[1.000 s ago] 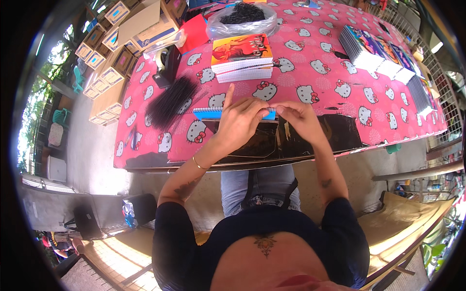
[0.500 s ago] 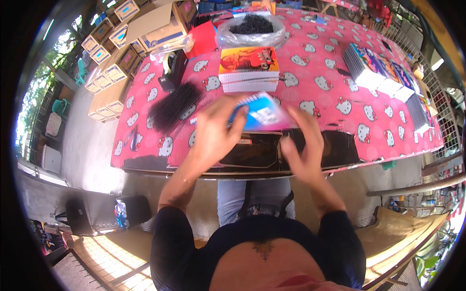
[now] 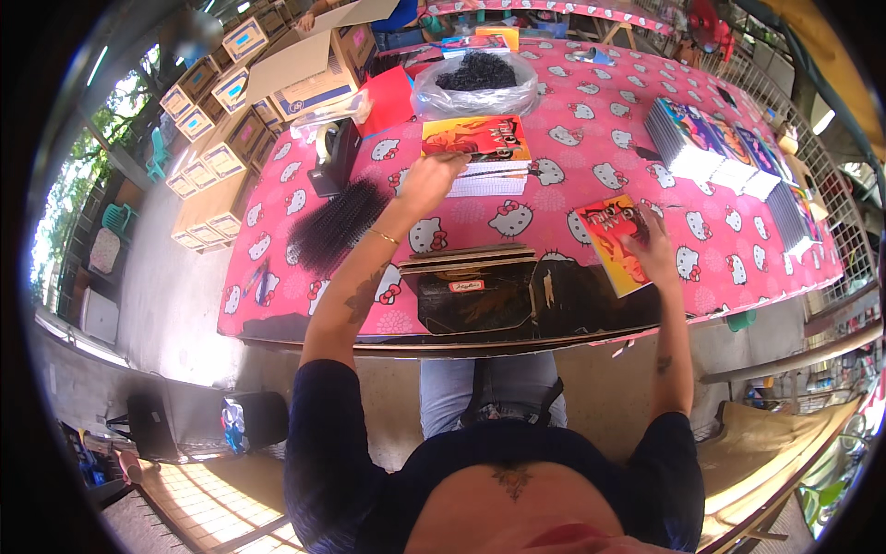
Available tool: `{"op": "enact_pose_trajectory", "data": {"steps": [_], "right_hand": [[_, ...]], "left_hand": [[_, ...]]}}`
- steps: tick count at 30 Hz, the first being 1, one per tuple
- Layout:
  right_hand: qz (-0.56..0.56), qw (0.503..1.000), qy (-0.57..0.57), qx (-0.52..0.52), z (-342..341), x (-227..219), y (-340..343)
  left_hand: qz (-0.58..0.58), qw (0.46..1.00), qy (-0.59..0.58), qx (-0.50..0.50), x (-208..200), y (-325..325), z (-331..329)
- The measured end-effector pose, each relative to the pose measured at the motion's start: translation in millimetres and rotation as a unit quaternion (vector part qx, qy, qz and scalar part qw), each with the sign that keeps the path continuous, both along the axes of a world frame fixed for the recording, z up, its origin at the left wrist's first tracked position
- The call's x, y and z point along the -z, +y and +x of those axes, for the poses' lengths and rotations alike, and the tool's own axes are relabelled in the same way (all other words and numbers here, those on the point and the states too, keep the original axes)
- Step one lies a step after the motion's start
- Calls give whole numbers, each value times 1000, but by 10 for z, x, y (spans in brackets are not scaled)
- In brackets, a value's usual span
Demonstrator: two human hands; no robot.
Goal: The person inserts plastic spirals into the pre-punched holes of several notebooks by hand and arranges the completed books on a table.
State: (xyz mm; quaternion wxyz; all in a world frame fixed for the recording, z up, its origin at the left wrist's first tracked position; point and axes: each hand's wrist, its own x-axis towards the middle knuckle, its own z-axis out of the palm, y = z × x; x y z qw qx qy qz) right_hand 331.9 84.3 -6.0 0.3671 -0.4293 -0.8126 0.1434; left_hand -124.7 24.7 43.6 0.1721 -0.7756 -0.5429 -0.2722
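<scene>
My left hand (image 3: 432,180) reaches to the near edge of a stack of notebooks (image 3: 484,187), its fingers pinching the top notebook (image 3: 466,136), which has a yellow and red cover. Off to the right, another notebook (image 3: 609,247) with the same kind of cover is gripped at its right edge by my right hand (image 3: 653,251). That notebook lies slanted, at or just over the table's near part. Between my arms sits a dark board jig (image 3: 475,300) with a raised back edge. Beside my left forearm lies a bunch of black binding coils (image 3: 334,224).
A black tape dispenser (image 3: 334,159) and a clear bag of black coils (image 3: 475,74) stand beyond the stack. Several notebook piles (image 3: 688,152) line the right side of the pink table (image 3: 572,138). Cartons (image 3: 217,171) rise at the left; another person's hand (image 3: 306,20) shows there.
The notebook, held before me with its blue side showing, is now at the right in my right hand, yellow-red cover up. My left hand has let go of it and moved to the stack.
</scene>
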Motion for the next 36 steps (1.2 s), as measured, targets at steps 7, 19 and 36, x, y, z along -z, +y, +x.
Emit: {"op": "enact_pose_trajectory", "data": {"steps": [7,19,36], "right_hand": [[-2,935,321,-151,-1324,-677,-753],[-281,848,343,-291,-1473,-202,-951],[-229,867,343,-278,-1753,-98,-1244]], "left_hand": [[160,986,-13,-48,-1214,-762,822],[37,999,9,0,-1458,-1512,1244],[24,751,-656,-79,694,-2022,978]]}}
